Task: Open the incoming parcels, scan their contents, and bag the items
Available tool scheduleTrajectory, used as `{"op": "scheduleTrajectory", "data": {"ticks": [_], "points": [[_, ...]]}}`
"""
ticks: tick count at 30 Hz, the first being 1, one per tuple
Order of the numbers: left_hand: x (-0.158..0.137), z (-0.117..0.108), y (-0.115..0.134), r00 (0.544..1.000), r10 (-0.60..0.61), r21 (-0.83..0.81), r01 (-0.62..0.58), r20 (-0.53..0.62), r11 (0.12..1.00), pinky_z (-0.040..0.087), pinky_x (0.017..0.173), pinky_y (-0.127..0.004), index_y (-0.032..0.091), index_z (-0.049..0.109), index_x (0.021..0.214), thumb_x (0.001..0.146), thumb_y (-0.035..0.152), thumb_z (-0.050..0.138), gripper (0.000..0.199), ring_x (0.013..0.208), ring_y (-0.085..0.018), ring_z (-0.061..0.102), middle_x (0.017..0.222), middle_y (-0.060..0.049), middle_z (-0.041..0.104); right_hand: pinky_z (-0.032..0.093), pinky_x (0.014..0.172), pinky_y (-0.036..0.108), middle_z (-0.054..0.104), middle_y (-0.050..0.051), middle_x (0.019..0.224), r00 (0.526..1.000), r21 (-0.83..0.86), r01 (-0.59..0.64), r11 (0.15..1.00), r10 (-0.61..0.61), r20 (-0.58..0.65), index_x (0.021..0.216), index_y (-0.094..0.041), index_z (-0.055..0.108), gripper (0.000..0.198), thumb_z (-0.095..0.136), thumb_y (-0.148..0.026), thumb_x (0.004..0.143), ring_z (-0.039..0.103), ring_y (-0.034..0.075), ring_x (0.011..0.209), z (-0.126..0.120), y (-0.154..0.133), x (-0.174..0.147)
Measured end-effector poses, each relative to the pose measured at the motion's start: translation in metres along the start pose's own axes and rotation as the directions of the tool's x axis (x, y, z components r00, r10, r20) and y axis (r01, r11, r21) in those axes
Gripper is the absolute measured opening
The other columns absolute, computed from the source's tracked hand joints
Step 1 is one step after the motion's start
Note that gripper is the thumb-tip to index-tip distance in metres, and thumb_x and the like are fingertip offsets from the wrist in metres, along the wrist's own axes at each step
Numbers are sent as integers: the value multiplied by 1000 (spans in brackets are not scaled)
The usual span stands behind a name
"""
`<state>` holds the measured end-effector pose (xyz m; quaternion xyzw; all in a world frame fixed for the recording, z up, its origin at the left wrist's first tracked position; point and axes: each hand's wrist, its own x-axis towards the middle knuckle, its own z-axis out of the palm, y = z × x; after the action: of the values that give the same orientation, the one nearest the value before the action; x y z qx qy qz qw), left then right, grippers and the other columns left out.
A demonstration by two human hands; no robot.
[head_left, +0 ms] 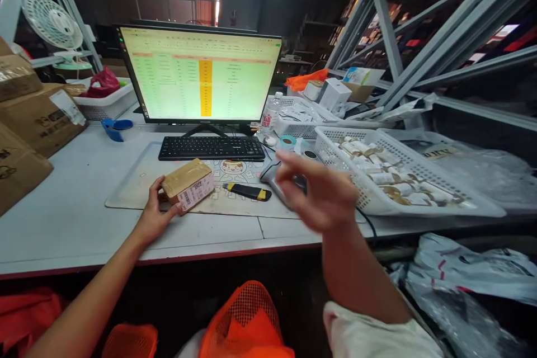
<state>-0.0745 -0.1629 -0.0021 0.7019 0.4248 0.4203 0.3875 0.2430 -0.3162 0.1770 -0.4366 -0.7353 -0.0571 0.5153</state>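
White-sleeved and blurred, the right hand [321,193] hovers by a grey handheld device [272,176], fingers loosely apart. At the mat [132,190]'s front edge, the left hand [155,212] grips a small cardboard box [191,183], with a utility knife [247,192] just right and a keyboard [212,147] behind.

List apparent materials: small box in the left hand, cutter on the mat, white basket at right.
Small box: likely cardboard, semi-gloss tan; flat panels, straight edges, printed label.
Cutter: probably plastic outside, finish unclear; solid black and yellow colouring.
White basket: almost certainly moulded plastic, smooth with slight sheen; regular holes through its walls.
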Motion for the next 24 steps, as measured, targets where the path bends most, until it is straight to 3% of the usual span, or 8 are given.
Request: {"op": "scheduleTrajectory", "data": {"ticks": [2,4,7,9,13,24], "points": [[0,1,1,1000,10,7,-10,-3,1000,48,111,-55,32,19,157,84,50,74,93,122,-28,62,154,-14,42,58,78,36,70,4,86,995,-285,-100,953,89,-50,126,-23,70,35,59,-30,93,65,19,75,-15,75,-2],[-1,3,2,1000,18,20,-18,-7,1000,46,112,-54,32,20,157,85,48,74,91,122,-27,62,154,-14,42,57,89,46,71,10,96,983,-489,-179,854,179,-47,121,-17,72,39,59,-36,90,67,26,89,-33,152,-25],[-3,6,3,1000,15,26,-15,-7,1000,44,113,-53,30,20,157,85,45,73,90,124,-27,60,152,-15,45,53,99,57,69,18,113,928,-619,-295,728,372,-6,119,-15,73,49,56,-49,88,65,36,107,-52,237,-78],[-4,8,4,1000,10,7,-10,-6,1000,42,115,-52,28,20,156,86,43,73,90,126,-27,59,149,-15,49,52,104,57,67,19,120,900,-605,-342,719,437,10,124,-15,70,57,50,-56,90,64,37,114,-55,269,-108],[-6,10,8,1000,-19,-17,19,-6,1000,38,118,-50,28,19,157,87,43,73,89,131,-28,56,149,-16,50,49,111,51,65,15,131,907,-542,-348,765,420,10,132,-20,66,62,50,-63,91,63,34,122,-49,287,-132],[-9,12,15,1000,-17,19,17,-5,1000,35,119,-50,29,21,158,90,47,70,86,137,-31,51,152,-16,49,56,105,49,72,11,125,930,-458,-278,844,356,91,118,-24,76,55,50,-66,94,69,31,116,-43,281,-125]]}}
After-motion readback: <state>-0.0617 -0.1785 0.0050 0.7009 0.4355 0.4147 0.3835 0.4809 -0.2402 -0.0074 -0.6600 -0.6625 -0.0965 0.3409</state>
